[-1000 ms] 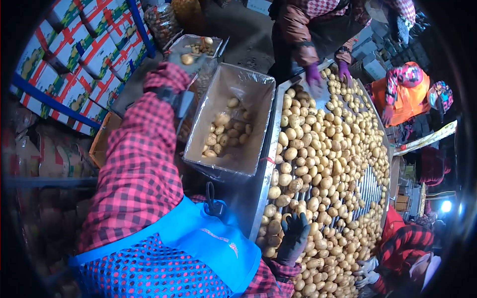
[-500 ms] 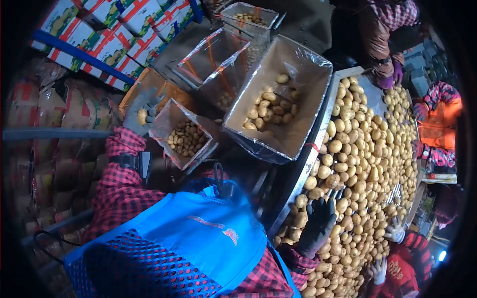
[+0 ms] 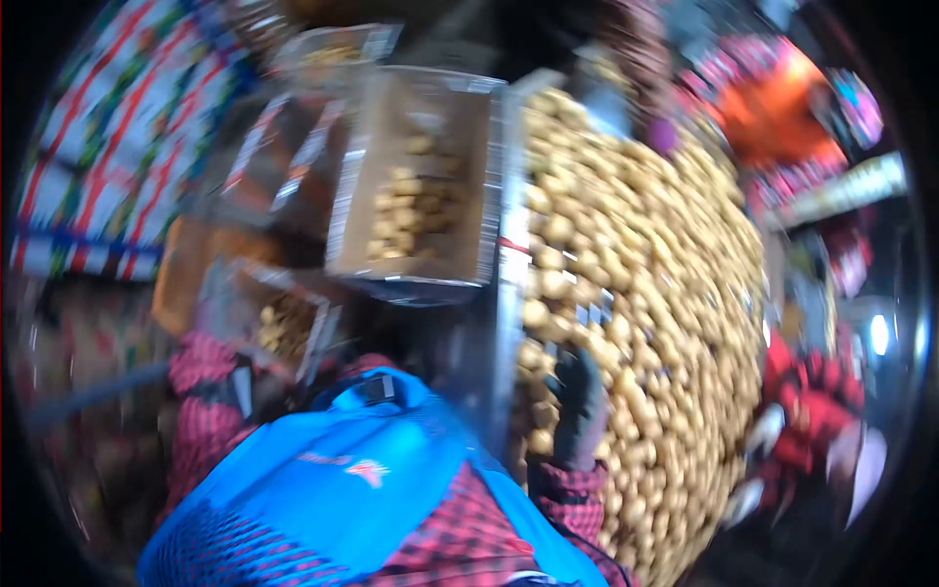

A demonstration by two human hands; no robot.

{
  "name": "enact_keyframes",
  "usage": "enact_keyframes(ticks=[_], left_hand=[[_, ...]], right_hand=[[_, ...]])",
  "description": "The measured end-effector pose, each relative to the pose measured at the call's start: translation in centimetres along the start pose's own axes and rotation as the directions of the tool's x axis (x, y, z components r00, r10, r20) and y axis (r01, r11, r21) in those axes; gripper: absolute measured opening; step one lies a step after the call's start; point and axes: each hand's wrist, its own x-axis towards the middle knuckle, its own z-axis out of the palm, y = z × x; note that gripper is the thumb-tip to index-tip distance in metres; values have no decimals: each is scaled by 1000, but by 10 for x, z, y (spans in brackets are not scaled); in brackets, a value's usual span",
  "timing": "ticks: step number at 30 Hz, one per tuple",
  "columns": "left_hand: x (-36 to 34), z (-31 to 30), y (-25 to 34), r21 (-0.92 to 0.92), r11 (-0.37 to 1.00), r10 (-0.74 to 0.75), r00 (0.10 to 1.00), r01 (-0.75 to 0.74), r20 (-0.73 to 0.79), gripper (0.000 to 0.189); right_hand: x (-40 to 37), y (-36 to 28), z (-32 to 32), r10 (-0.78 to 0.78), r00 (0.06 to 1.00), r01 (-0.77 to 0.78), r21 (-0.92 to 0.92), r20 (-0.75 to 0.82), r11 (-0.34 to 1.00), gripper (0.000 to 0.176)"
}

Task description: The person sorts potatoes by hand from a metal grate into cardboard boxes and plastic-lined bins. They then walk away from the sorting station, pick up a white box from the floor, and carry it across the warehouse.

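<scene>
The picture is smeared by motion. My right hand [image 3: 579, 406], in a dark glove, lies flat on the potatoes [image 3: 646, 254] that cover the long sorting table, near its metal left edge [image 3: 509, 323]. My left arm in a red plaid sleeve [image 3: 196, 391] reaches down beside a small box of little potatoes [image 3: 279, 328]. The left hand itself is lost in the blur by that box. A large foil-lined box [image 3: 465, 127], partly filled with potatoes, stands against the table edge ahead of me.
Printed cartons [image 3: 108, 147] are stacked at the left. More lined boxes [image 3: 333, 49] stand beyond the large one. A person in orange [image 3: 773, 108] works at the far side, and another in a red plaid sleeve [image 3: 812, 401] at the right. My blue apron [image 3: 362, 479] fills the foreground.
My left arm came down from the far box, carried a potato to the small box, and now sits lower beside it. My right hand stayed on the potatoes. The view swung and blurred.
</scene>
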Motion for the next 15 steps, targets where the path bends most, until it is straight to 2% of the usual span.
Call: enact_keyframes(ticks=[2,4,6,7,8,9,10,11,12,13,14,15], left_hand=[[21,46,16,227,963,114,981,-147,155,53],[22,117,38,398,834,224,894,-381,388,54],[3,202,53,404,652,272,696,-642,665,55],[-17,243,66,399,563,231,601,-724,765,51],[-44,297,71,374,470,176,501,-799,848,48],[-50,332,58,190,478,134,285,-858,949,49],[-65,368,44,93,472,35,124,-877,992,52],[-86,395,24,-74,390,74,-49,-918,996,55],[-105,422,2,-176,404,20,-183,-898,983,63],[-122,438,-23,-254,338,-80,-297,-906,952,71],[-143,454,-38,-272,180,-246,-311,-945,918,72],[-151,465,-62,-265,167,-272,-303,-950,913,72]], right_hand=[[-8,1,-15,13,995,-8,53,-99,999,45],[-16,1,-27,15,991,-6,72,-130,997,43],[-25,13,-47,-102,983,68,-215,-152,974,42],[-37,-3,-41,133,965,-179,-199,-224,963,48],[-40,0,-48,129,961,-177,-184,-244,967,48],[-42,4,-59,-188,971,64,-595,-148,801,54],[-43,6,-68,-418,906,263,-867,71,423,61],[-43,7,-73,-358,929,211,-931,96,298,77],[-43,8,-75,-359,930,194,-932,76,305,77],[-40,10,-74,-301,949,160,-969,98,190,80],[-35,12,-78,-239,965,132,-989,113,69,83],[-24,20,-89,-212,971,145,-978,112,149,84]])
